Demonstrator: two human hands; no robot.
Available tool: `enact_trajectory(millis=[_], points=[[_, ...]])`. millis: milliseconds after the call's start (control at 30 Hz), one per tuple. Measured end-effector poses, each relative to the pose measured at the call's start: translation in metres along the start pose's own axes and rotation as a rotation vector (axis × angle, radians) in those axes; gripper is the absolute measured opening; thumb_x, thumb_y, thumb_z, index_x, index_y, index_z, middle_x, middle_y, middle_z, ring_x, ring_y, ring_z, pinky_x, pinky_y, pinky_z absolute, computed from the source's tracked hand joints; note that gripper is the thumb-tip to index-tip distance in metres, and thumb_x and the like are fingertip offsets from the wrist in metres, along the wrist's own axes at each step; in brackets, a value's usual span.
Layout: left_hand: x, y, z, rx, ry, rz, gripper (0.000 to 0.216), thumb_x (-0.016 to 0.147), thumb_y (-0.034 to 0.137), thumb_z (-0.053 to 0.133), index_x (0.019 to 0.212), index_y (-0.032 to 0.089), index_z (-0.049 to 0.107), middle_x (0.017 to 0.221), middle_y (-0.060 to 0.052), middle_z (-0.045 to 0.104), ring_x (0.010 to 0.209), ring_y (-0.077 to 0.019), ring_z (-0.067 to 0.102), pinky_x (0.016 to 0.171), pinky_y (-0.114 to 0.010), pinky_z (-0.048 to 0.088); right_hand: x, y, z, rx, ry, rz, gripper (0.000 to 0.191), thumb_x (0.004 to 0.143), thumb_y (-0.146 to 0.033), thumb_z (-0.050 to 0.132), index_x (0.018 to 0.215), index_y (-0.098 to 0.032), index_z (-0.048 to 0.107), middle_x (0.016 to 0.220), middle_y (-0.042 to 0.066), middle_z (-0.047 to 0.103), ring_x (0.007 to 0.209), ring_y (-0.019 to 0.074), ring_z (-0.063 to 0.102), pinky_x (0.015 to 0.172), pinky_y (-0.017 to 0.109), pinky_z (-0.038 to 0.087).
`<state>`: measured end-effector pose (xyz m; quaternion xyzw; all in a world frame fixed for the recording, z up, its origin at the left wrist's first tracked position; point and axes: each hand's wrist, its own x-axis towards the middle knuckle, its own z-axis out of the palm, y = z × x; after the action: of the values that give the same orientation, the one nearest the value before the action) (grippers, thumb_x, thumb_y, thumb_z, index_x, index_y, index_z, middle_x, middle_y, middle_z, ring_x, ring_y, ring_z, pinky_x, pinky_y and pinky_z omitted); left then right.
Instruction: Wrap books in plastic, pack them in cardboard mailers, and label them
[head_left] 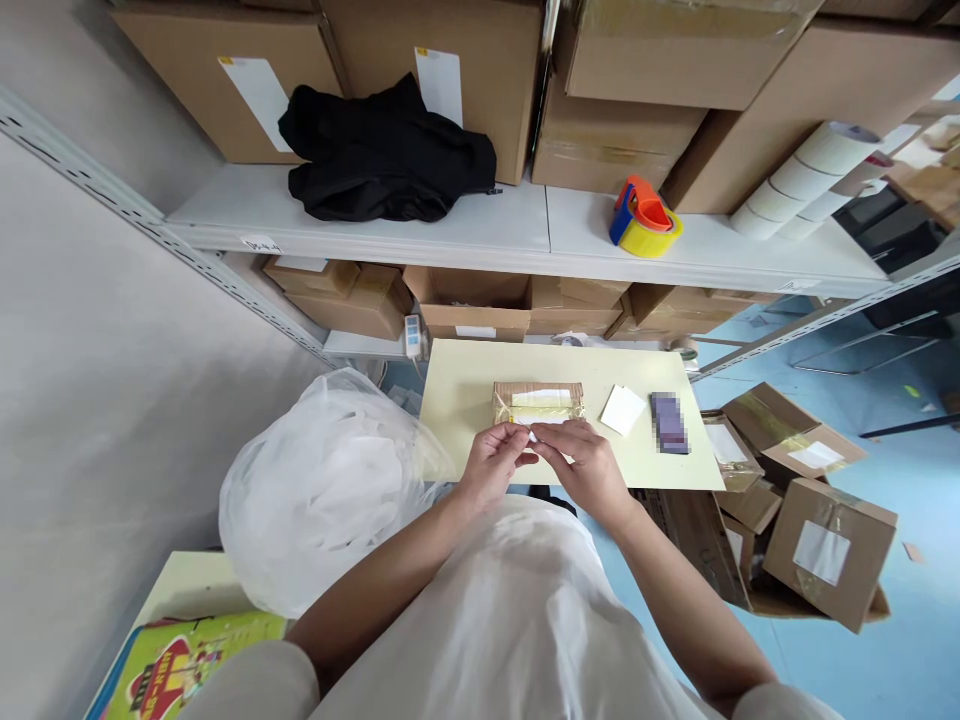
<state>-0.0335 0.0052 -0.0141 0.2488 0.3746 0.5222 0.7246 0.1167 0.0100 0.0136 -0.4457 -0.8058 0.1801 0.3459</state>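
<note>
My left hand (pixel 491 462) and my right hand (pixel 589 465) meet at the near side of a small cardboard box (pixel 501 392). Between the fingertips of both, pinched, is a small white piece (pixel 532 436), too small to make out fully; it may be paper. The box lies on a pale yellow table (pixel 457 385), bound with clear tape and bearing a white label (pixel 541 398). My hands partly cover its near side. To the right of the box are a few white square sheets (pixel 622 410) and a blurred-out purple item (pixel 669 422).
A bulging translucent plastic bag (pixel 330 480) stands left of the table. Cardboard boxes (pixel 831 550) are heaped on the floor at right. The shelf (pixel 517 215) ahead carries black clothing (pixel 390 150), a tape dispenser (pixel 646 220) and white rolls (pixel 802 180).
</note>
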Motion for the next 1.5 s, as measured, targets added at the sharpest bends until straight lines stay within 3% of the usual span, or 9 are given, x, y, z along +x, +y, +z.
enact_trajectory(millis=[367, 567, 800, 1067, 1300, 1500], points=[[-0.004, -0.005, 0.003, 0.149, 0.023, 0.109, 0.028, 0.074, 0.046, 0.070, 0.075, 0.019, 0.067, 0.071, -0.002, 0.064, 0.065, -0.0124, 0.058, 0.064, -0.026, 0.047, -0.006, -0.012, 0.001, -0.076, -0.007, 0.038, 0.030, 0.095, -0.023, 0.043, 0.118, -0.028, 0.062, 0.102, 0.005, 0.073, 0.089, 0.0216, 0.068, 0.080, 0.039, 0.054], [-0.008, -0.006, 0.001, 0.126, -0.031, 0.076, 0.029, 0.077, 0.047, 0.067, 0.079, 0.018, 0.067, 0.077, -0.003, 0.066, 0.070, -0.0134, 0.062, 0.067, -0.027, 0.050, -0.012, -0.007, 0.002, -0.268, 0.024, -0.074, 0.031, 0.094, -0.015, 0.043, 0.116, -0.025, 0.062, 0.104, 0.007, 0.073, 0.087, 0.0203, 0.068, 0.079, 0.038, 0.051], [-0.007, 0.000, 0.008, 0.152, 0.013, 0.058, 0.029, 0.069, 0.037, 0.077, 0.067, 0.014, 0.060, 0.065, 0.002, 0.059, 0.064, -0.0089, 0.058, 0.070, -0.026, 0.052, -0.016, -0.011, -0.004, -0.492, -0.010, -0.227, 0.025, 0.093, -0.011, 0.043, 0.105, -0.016, 0.064, 0.113, 0.008, 0.070, 0.095, 0.0191, 0.066, 0.091, 0.039, 0.042], [-0.005, -0.003, 0.002, 0.075, -0.105, 0.048, 0.023, 0.079, 0.037, 0.069, 0.079, 0.015, 0.066, 0.080, -0.002, 0.066, 0.078, -0.0131, 0.064, 0.087, -0.036, 0.053, -0.015, -0.009, -0.010, -0.518, -0.014, -0.230, 0.031, 0.094, -0.012, 0.039, 0.116, -0.014, 0.060, 0.115, 0.010, 0.068, 0.096, 0.0182, 0.065, 0.092, 0.037, 0.041], [-0.004, 0.001, 0.005, 0.174, -0.060, 0.048, 0.021, 0.075, 0.034, 0.073, 0.074, 0.014, 0.064, 0.072, 0.000, 0.064, 0.072, -0.0120, 0.063, 0.078, -0.031, 0.056, -0.010, -0.011, -0.014, -0.583, -0.038, -0.260, 0.027, 0.094, -0.013, 0.042, 0.112, -0.013, 0.062, 0.113, 0.010, 0.069, 0.096, 0.0205, 0.064, 0.092, 0.039, 0.040], [-0.002, -0.001, 0.005, 0.115, -0.064, 0.022, 0.021, 0.076, 0.034, 0.072, 0.074, 0.014, 0.065, 0.075, -0.001, 0.065, 0.072, -0.0118, 0.064, 0.078, -0.031, 0.056, -0.008, -0.010, -0.014, -0.584, -0.045, -0.276, 0.028, 0.094, -0.012, 0.041, 0.113, -0.011, 0.062, 0.113, 0.011, 0.069, 0.095, 0.0200, 0.065, 0.091, 0.039, 0.040]])
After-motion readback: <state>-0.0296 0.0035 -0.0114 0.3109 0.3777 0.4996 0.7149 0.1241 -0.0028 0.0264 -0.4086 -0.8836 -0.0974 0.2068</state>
